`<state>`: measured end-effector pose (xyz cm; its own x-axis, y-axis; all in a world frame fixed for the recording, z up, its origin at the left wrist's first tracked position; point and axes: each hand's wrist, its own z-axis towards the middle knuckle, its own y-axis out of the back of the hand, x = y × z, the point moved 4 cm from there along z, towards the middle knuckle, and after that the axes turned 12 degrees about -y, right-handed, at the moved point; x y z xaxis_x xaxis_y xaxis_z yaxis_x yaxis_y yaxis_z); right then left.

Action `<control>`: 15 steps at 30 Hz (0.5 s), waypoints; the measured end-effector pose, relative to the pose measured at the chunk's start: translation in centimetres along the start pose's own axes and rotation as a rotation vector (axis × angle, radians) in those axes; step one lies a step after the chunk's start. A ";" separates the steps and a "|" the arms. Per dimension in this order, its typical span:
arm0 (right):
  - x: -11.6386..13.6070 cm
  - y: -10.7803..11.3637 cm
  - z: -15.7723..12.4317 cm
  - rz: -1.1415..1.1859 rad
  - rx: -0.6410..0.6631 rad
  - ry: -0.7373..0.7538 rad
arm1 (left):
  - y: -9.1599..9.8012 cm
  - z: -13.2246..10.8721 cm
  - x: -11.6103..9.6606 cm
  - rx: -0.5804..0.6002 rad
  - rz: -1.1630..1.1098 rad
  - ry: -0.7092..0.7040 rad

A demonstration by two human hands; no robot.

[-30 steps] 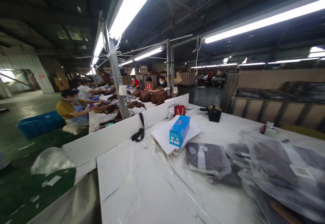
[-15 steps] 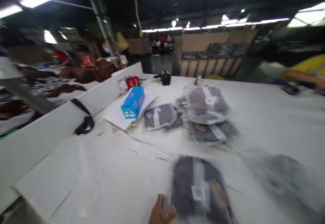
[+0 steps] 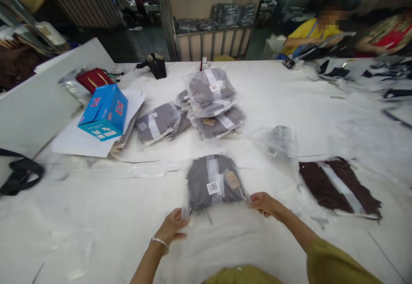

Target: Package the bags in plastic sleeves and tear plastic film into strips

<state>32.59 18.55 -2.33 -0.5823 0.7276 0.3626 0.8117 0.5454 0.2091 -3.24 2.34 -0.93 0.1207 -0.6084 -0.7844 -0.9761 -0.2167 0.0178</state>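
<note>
A clear plastic bag holding a folded dark grey item (image 3: 198, 181) lies on the white table in front of me. A pale band, a barcode label and a tan tag (image 3: 232, 180) show through the plastic. My left hand (image 3: 174, 224) pinches the bag's near left corner, a pale bangle on its wrist. At the near right corner, my right hand (image 3: 264, 203) grips the plastic between thumb and fingers. To the right lies a folded dark brown item (image 3: 346, 185) with a pale band around it. Behind it rests a clear bag with a barcode (image 3: 280, 140).
Bagged grey items (image 3: 210, 90) are piled beyond my hands. A blue box (image 3: 104, 112) sits on white sheets at the left, near a black strap (image 3: 21, 174) and a low white wall (image 3: 19, 116). Across the table, a person in yellow (image 3: 305, 35) handles dark pieces.
My view has swung right and downward. My right hand now shows, holding the bag's right corner; the left stays at its left side. The brown item has come into view.
</note>
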 end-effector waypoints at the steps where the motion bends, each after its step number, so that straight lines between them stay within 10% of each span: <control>1: -0.1 -0.4 0.0 0.035 0.019 -0.029 | -0.4 0.0 0.1 -0.012 -0.078 0.013; 15: -0.9 -2.1 -1.1 0.427 0.173 0.033 | -5.2 -0.5 2.5 0.015 -0.278 0.002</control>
<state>31.47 16.25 -2.09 -0.1937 0.8900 0.4128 0.9573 0.2635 -0.1189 2.27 1.59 -2.63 0.3849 -0.5288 -0.7564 -0.9079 -0.3642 -0.2074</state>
